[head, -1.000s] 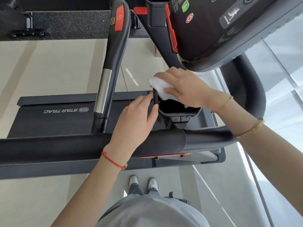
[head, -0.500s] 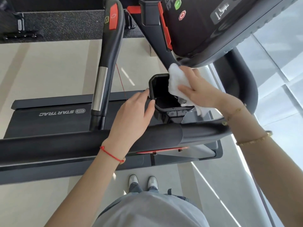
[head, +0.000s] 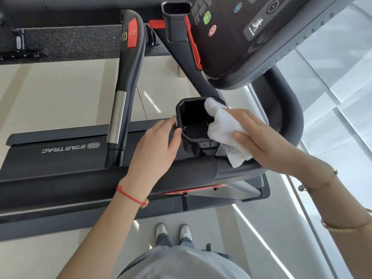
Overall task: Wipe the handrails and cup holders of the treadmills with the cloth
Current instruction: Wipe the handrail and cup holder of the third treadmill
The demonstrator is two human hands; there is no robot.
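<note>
The right hand point(head: 267, 141) has slid the cloth point(head: 225, 129) from the cup holder's far rim round to its right side since half a second ago, while the left hand has stayed put.

The right hand lies with fingers spread flat over the cloth, thumb tucked under its lower edge, pressing it against the right wall of the near cup holder point(head: 191, 121), likely to rub that side clean. The left hand point(head: 159, 146) rests against the holder's left wall, fingertips touching the rim, apparently to brace it against the push. I count one cloth, two cup holders, the second point(head: 177, 19) beside the console point(head: 241, 37), and two handrails: the front bar point(head: 80, 184) under the left wrist and the upright one point(head: 128, 67) with a red pad.
</note>
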